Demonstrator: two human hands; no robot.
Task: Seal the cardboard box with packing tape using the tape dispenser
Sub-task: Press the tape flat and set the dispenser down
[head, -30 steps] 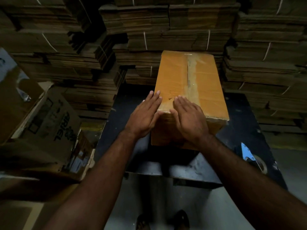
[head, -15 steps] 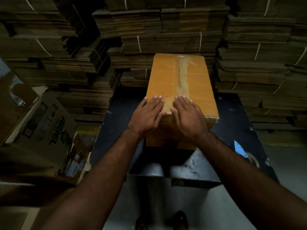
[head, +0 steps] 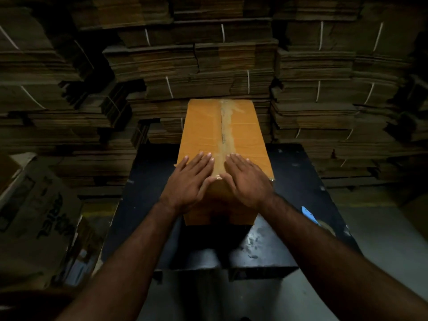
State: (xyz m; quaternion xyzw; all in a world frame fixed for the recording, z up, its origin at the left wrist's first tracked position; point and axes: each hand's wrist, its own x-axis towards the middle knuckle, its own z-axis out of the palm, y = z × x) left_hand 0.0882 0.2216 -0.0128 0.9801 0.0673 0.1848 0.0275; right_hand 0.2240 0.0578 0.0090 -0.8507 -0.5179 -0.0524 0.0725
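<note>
Now left hand and right hand press flat on cardboard box

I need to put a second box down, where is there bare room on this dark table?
Bare strips of the table flank the cardboard box: one to its left, one to its right, the right narrowed near the front by the tape dispenser. In front, the left hand and right hand crowd the near end.
</note>
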